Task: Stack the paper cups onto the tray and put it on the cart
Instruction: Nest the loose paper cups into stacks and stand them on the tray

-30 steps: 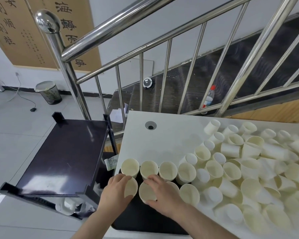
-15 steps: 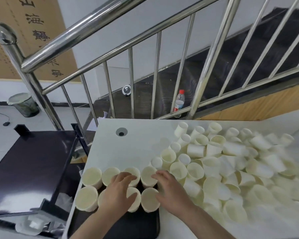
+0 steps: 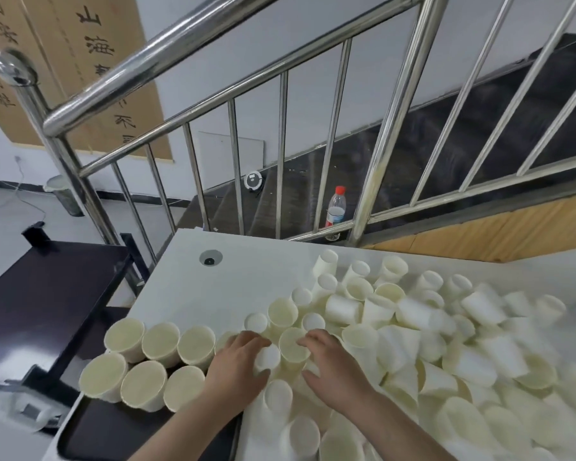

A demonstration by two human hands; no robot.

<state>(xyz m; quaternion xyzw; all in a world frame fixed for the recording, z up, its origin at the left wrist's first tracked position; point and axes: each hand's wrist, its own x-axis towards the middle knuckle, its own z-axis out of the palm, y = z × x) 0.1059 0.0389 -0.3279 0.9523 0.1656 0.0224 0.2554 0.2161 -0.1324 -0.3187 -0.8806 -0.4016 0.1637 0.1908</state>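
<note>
Both hands reach forward, palms down, over the heap of paper cups [image 3: 413, 331] on the white worktop [image 3: 193, 294]. Left hand [image 3: 238, 367] curls around an inverted cup [image 3: 267, 357]; right hand [image 3: 330, 364], fingers spread, rests on an upright cup [image 3: 291, 344]. 6 cups [image 3: 160, 339] stand mouth-up on the black tray [image 3: 113, 434], left of the hands, beside the dark cart [image 3: 47, 294].

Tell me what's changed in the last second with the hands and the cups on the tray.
Both hands have left the cups on the tray and moved right into the loose pile on the table. The left hand now curls around an upturned cup; the right hand rests on the pile beside an open cup. The two rows of cups stand on the black tray as before, and the cart is still bare.
</note>
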